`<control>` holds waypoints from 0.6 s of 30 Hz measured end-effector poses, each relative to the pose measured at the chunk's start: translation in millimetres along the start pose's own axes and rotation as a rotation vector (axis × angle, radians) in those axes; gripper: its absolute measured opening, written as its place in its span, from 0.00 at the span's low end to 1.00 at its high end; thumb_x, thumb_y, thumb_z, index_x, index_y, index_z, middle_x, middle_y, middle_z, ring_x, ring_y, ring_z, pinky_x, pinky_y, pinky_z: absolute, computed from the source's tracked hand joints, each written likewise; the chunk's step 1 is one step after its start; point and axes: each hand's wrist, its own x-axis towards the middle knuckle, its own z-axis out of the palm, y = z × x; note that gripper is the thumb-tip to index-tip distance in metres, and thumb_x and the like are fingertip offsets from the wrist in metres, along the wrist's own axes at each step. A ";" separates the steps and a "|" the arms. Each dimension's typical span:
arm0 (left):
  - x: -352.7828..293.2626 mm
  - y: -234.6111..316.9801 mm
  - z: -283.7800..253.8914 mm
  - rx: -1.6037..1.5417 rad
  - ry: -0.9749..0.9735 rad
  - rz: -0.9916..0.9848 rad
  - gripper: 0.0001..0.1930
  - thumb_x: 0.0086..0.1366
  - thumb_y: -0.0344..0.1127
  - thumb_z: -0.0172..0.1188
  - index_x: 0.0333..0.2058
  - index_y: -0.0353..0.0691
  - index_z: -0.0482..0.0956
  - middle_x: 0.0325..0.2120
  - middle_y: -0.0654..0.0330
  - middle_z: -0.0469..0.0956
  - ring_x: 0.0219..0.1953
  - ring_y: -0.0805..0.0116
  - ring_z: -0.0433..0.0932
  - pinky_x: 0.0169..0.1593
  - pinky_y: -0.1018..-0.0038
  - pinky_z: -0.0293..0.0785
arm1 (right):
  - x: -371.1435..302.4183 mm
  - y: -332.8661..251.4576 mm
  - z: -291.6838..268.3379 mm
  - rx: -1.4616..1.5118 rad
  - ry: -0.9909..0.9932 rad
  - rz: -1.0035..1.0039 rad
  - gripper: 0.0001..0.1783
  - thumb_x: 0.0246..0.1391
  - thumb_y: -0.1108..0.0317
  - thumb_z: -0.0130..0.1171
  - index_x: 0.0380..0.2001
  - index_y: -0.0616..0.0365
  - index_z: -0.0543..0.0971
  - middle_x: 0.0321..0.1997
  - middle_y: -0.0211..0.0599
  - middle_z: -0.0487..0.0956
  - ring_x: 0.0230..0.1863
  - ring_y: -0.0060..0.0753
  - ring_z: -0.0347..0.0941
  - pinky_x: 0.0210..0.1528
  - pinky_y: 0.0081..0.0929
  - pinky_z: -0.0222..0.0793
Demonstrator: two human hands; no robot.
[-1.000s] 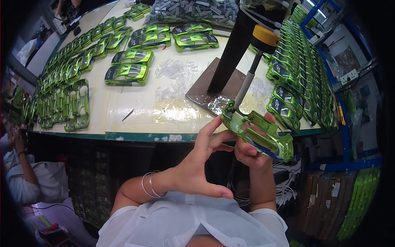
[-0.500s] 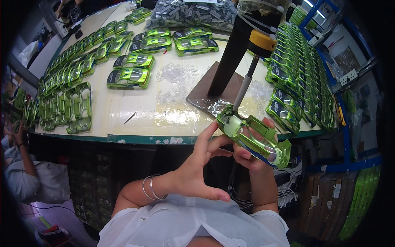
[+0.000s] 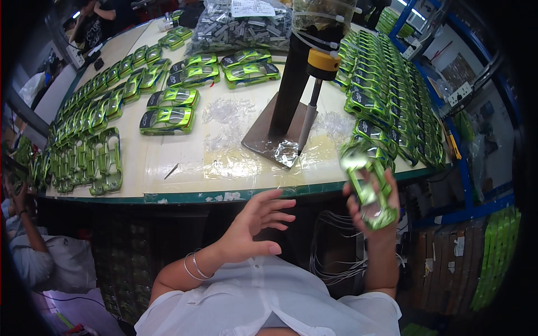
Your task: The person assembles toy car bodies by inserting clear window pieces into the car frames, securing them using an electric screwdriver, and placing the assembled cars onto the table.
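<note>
A green toy car body shell [image 3: 367, 196], its hollow underside showing, is gripped in my right hand [image 3: 386, 204] at the right, by the table's front edge; motion smears its far end. My left hand [image 3: 255, 227] holds nothing, its fingers apart, just short of the table edge. Beyond the hands stands a pen-like tool [image 3: 306, 123] with a yellow collar [image 3: 323, 63], its tip down by a brown base plate [image 3: 263, 140] that carries a dark post [image 3: 287, 84]. Close to the right hand are finished-looking green car shells [image 3: 372, 134] in long rows.
Small clear plastic parts [image 3: 224, 115] lie in piles on the table [image 3: 185, 148]. More car shells [image 3: 168, 119] fill the left side. A bag of grey pieces [image 3: 241, 28] sits at the back. Another person's arm [image 3: 33, 227] shows at far left. Blue racking [image 3: 468, 157] stands right.
My right hand has carried the car shell away from the tool's tip, to the right. My left hand has let go of the shell and drawn back leftward. The view has shifted.
</note>
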 end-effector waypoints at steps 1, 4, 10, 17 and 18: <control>-1.1 0.7 -1.2 -0.006 0.016 -0.010 0.48 0.40 0.43 0.68 0.55 0.39 0.46 0.51 0.45 0.58 0.49 0.57 0.65 0.50 0.67 0.63 | 10.0 -16.3 3.1 -0.085 0.004 -0.085 0.28 0.54 0.46 0.33 0.46 0.58 0.64 0.35 0.60 0.69 0.23 0.44 0.73 0.18 0.31 0.73; -9.7 2.6 -0.8 -0.009 0.065 0.006 0.44 0.42 0.43 0.67 0.54 0.38 0.49 0.50 0.45 0.59 0.48 0.58 0.67 0.49 0.69 0.64 | 61.0 -57.3 20.5 -0.421 0.001 -0.233 0.22 0.55 0.52 0.39 0.45 0.56 0.66 0.36 0.43 0.73 0.31 0.40 0.72 0.29 0.28 0.70; -21.8 2.8 -5.4 -0.043 0.110 0.015 0.37 0.48 0.37 0.63 0.53 0.38 0.50 0.48 0.47 0.62 0.46 0.61 0.68 0.48 0.70 0.64 | 175.3 -96.4 18.0 -1.495 0.137 -0.358 0.18 0.46 0.66 0.54 0.41 0.60 0.69 0.35 0.33 0.72 0.35 0.32 0.69 0.37 0.25 0.63; -61.0 34.5 -34.5 0.160 0.423 0.175 0.27 0.50 0.33 0.60 0.47 0.34 0.60 0.40 0.49 0.70 0.41 0.63 0.72 0.46 0.71 0.67 | 237.5 -63.7 -9.5 -1.978 0.017 -0.747 0.13 0.37 0.71 0.60 0.29 0.60 0.71 0.29 0.36 0.73 0.33 0.33 0.69 0.36 0.27 0.64; -67.6 40.2 -41.8 0.196 0.480 0.207 0.23 0.51 0.31 0.58 0.45 0.33 0.62 0.38 0.50 0.71 0.40 0.64 0.72 0.45 0.71 0.68 | 243.7 -75.3 -21.7 -2.088 -0.025 -0.805 0.13 0.37 0.70 0.60 0.29 0.60 0.71 0.28 0.35 0.73 0.32 0.33 0.70 0.36 0.27 0.64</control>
